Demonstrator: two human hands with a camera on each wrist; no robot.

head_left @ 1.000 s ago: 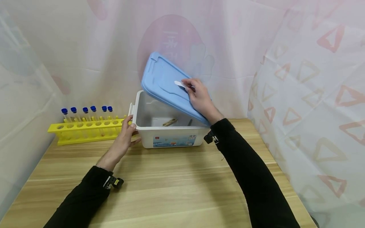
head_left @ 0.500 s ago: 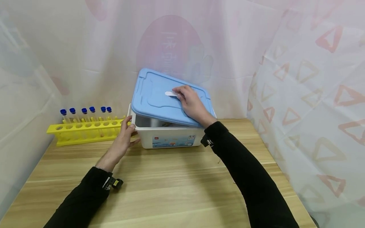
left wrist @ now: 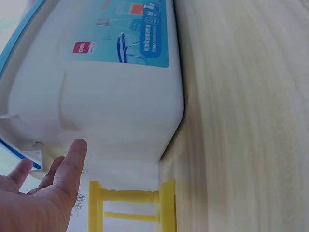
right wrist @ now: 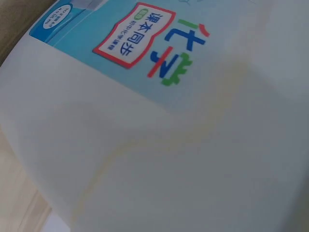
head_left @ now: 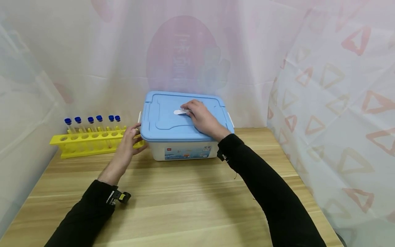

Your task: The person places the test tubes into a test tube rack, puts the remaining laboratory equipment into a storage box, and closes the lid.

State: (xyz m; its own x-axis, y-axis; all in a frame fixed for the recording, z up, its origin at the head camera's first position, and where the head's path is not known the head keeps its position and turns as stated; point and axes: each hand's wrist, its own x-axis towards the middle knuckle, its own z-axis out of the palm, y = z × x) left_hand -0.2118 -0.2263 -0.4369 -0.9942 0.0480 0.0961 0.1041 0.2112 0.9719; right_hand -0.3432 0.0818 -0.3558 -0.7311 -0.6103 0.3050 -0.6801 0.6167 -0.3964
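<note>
A blue lid (head_left: 166, 123) lies level on top of a white plastic storage box (head_left: 158, 151) with a blue label on its front. My right hand (head_left: 202, 118) pinches the white handle (head_left: 180, 112) at the lid's middle. Beside the box's left end is my left hand (head_left: 124, 147), its fingers loosely extended close to the side latch. In the left wrist view, that hand (left wrist: 50, 198) has its fingers near the box's end wall (left wrist: 116, 106); whether they touch it I cannot tell. Only the box's front (right wrist: 145, 179) fills the right wrist view. The box's inside is hidden.
To the left of the box stands a yellow test tube rack (head_left: 89, 137), holding several tubes with blue caps (head_left: 91, 119). Its right end is close to the box and my left hand. Patterned white curtains (head_left: 324, 103) border the wooden table (head_left: 172, 199).
The tilted lid has come down onto the box, covering the inside and the items there. My right hand has lowered with it. The left hand has moved slightly left, off the box's rim.
</note>
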